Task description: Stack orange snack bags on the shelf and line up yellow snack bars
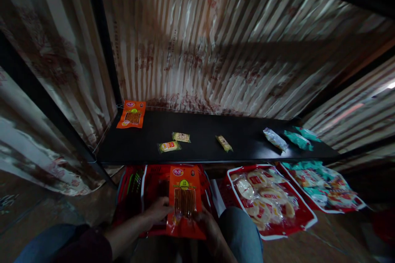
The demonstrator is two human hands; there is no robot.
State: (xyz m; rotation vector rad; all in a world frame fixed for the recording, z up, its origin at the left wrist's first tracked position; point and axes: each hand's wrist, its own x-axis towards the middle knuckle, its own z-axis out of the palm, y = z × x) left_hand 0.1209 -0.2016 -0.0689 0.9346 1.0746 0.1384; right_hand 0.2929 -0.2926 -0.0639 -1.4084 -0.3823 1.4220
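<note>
An orange snack packet point(185, 201) with a clear window showing brown sticks is held upright between my two hands. My left hand point(159, 210) grips its left edge, and my right hand point(208, 224) grips its lower right edge. Behind the packet is a large red bag point(154, 176), partly hidden by it and by my left arm. A matching orange packet point(132, 114) leans at the back left corner of the black shelf point(203, 127).
Small yellow wrapped snacks point(169, 146) lie mid-shelf; a white packet point(275, 139) and teal packets point(298, 140) lie to the right. Below stand a red bag of round wrapped biscuits point(267, 197) and a red bag of teal packets point(324, 185). A dark post point(106, 37) rises at left.
</note>
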